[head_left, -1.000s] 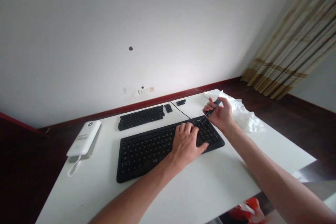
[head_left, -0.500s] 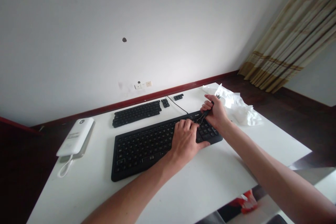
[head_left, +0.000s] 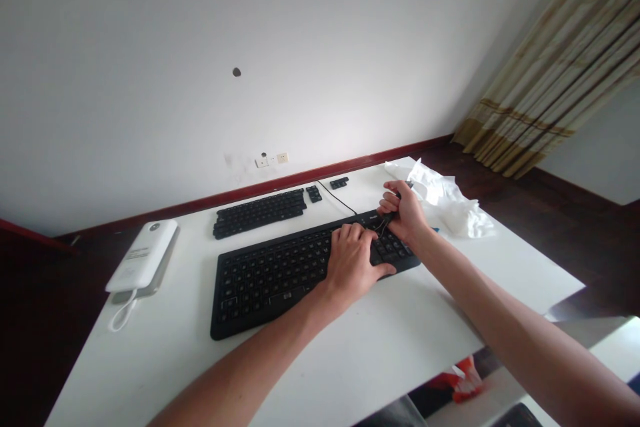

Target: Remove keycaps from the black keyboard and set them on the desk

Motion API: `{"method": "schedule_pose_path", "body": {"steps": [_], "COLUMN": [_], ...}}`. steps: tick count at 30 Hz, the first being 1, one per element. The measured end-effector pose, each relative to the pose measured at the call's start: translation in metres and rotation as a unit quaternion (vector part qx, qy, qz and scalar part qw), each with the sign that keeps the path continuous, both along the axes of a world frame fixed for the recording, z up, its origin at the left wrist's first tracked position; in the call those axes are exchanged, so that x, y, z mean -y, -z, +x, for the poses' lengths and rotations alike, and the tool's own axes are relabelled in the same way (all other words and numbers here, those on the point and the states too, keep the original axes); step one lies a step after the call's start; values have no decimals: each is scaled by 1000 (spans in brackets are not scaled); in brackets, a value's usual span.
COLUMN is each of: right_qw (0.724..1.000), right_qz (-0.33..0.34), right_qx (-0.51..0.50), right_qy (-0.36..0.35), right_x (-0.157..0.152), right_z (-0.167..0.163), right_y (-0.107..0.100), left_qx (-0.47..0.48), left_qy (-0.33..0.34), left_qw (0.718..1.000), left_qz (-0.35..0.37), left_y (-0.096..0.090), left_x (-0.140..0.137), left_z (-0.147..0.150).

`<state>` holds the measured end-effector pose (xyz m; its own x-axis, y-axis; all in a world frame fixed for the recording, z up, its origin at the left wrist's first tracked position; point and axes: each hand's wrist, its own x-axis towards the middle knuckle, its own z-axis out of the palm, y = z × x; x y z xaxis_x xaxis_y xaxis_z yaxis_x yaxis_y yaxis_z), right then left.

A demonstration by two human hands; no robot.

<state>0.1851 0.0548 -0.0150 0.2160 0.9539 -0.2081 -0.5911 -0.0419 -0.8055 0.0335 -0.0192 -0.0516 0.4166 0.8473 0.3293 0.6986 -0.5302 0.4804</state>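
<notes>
A black keyboard (head_left: 265, 283) lies on the white table, its keycaps off over the left part, with bare key sockets showing. My left hand (head_left: 353, 260) rests flat on it right of the middle, fingers forward and thumb out to the side. Above the keyboard's right part, my right hand (head_left: 407, 217) is closed around a dark-handled wire keycap puller (head_left: 383, 223). The puller's wire ends point down at the keys beside my left fingertips; whether they grip a key is too small to tell. Loose black keycaps (head_left: 260, 213) stand in rows behind the keyboard.
Two small keycap groups (head_left: 314, 194) (head_left: 339, 183) sit farther back near the keyboard cable (head_left: 337, 199). A white power bank (head_left: 143, 255) with a strap lies at the left. Crumpled white plastic (head_left: 460, 203) covers the back right. Behind the table is a wall (head_left: 320, 67).
The view has shifted slightly. My right hand has tilted a little with the keycap puller, and a small blue thing now shows beside the right wrist. My left hand stays on the keyboard.
</notes>
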Motion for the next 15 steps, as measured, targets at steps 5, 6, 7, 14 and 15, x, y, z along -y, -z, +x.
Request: {"method": "schedule_pose_path", "body": {"steps": [5,6,7,14,15], "right_qw": [999,999,998,978,971], "right_qz": [-5,-3,1,67,82], "right_qx": [-15,-14,-12,53,66], "right_qy": [-38,-47,-58,-188,-215], "right_x": [0,0,0,12,14], "right_z": [0,0,-1,-5,-5], "right_y": [0,0,-1,-9,-10], "left_qx": [-23,-36,-52,-127,-129], "left_qy": [9,15,21,51,52], "left_qw": [999,999,998,988,988], "left_qz": [23,30,39,71,70], "left_y": [-4,-5,-7,-11,-10], "left_x": [3,5,7,29,29], "left_z": [-3,-3,-4,1,2]}}
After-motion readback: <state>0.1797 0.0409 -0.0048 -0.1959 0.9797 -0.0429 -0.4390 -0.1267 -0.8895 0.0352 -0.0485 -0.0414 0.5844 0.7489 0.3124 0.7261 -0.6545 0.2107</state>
